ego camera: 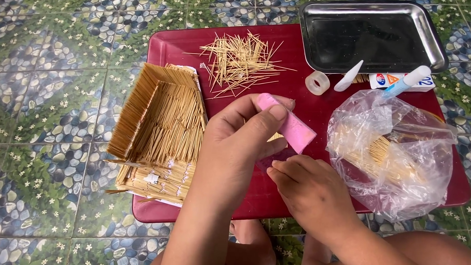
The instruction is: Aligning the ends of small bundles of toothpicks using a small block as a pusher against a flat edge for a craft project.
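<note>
— Where does the camera sit?

— On the person's head, looking steeply down past both forearms at a red tray (170, 45) on the tiled floor (41, 87).

— How near?

— Close: the left hand (235, 143) and right hand (309, 191) fill the middle, and the person's legs show at the bottom edge.

— Which way does it face?

— Forward and down; a steel pan (369, 35) lies at the far edge. There is only this one view.

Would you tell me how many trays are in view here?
2: a red tray on the tiled floor beneath both hands, and a metal tray overlapping its far right corner. None seems hidden.
</note>
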